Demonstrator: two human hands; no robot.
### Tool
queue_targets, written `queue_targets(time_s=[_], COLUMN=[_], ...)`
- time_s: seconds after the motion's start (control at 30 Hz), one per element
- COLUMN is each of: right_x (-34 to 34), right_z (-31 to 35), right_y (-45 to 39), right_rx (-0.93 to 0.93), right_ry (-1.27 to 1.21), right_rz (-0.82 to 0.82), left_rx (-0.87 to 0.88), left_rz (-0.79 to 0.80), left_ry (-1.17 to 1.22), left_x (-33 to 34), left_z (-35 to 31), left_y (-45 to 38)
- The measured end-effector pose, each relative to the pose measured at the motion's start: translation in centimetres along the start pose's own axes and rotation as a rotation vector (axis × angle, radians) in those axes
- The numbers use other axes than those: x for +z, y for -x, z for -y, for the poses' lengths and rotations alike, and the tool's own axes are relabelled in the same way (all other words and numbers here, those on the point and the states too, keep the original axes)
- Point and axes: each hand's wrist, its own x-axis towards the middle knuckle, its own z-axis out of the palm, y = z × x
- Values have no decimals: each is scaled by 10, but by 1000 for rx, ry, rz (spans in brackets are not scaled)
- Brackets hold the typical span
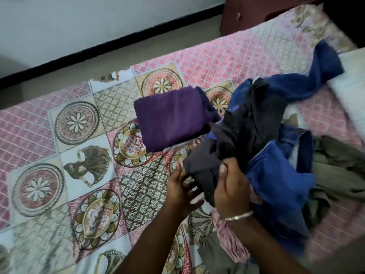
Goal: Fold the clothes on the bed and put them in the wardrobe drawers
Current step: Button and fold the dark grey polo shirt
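The right hand point(230, 186) gripped a dark garment point(243, 123) on the bed point(59, 119); the left hand point(180, 186), fingers spread, touched it. A folded purple cloth point(169, 117) lay beside.

Soft, even indoor light, moderately bright, no glare. Shadows weak and diffuse. Whole frame was slightly motion-blurred, worst at the far right corner and near left edge. Wide-angle bending showed along the bed point(59, 119) edge and far wall point(79, 26).
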Motion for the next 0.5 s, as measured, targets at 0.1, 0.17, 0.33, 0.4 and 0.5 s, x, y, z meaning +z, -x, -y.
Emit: queue_targets(time_s=[0.1, 0.17, 0.33, 0.4, 0.5], right_x=[-41, -61, -88, -98, -113], right_z=[31, 47, 81, 93, 125], right_y=[24, 35, 43, 40, 46], right_rx=[-42, -108, 316, 545, 819], right_ry=[-100, -132, -433, -535, -811], right_rz=[2, 68, -46, -22, 227], left_rx=[-26, 44, 464, 522, 639], left_rz=[162, 179, 185, 263, 300], left_ry=[-80, -209, -639, -632, -605], left_x=[17, 32, 39, 29, 6], left_z=[-15, -20, -22, -19, -17], left_y=[40, 59, 131, 165, 202])
